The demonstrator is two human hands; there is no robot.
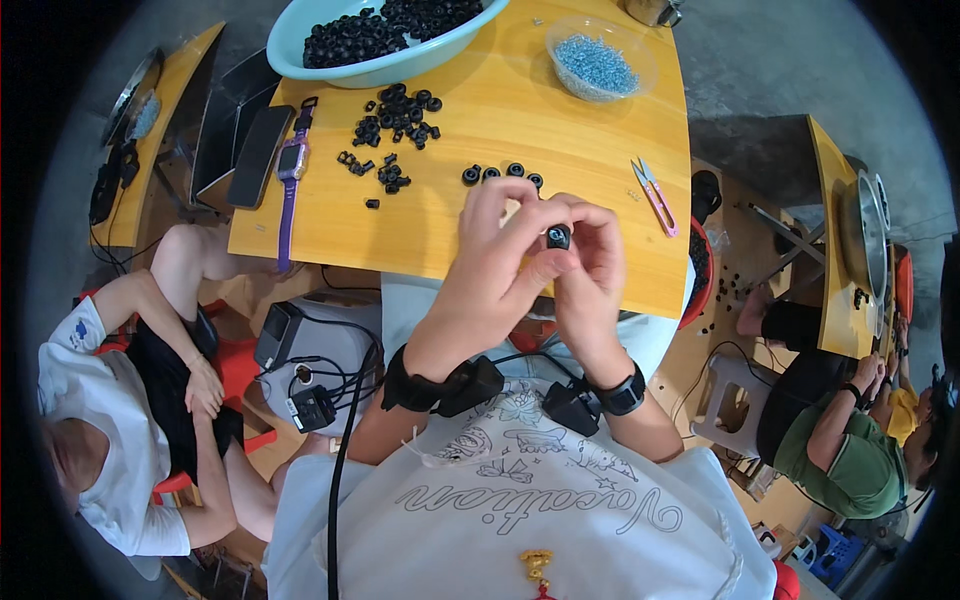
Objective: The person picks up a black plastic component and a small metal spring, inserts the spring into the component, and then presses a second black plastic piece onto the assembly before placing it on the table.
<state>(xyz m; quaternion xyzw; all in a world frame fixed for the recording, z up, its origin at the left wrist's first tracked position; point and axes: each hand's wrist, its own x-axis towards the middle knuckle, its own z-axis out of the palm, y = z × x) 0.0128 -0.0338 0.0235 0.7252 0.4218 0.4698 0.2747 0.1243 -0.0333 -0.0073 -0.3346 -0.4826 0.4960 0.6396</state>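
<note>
Black piece [558, 238]; pale turquoise basin [390, 74]; yellow wood-grained table [490, 110]; purple watch strap [286, 232]; pink-handled snips [664, 216].

Black piece [558, 237] partly hidden by the hands [497, 258]

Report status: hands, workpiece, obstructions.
Left hand, right hand: both gripping small rounded black part. Loose black pieces just beyond on yellow wooden table. No obstruction seen.
</note>
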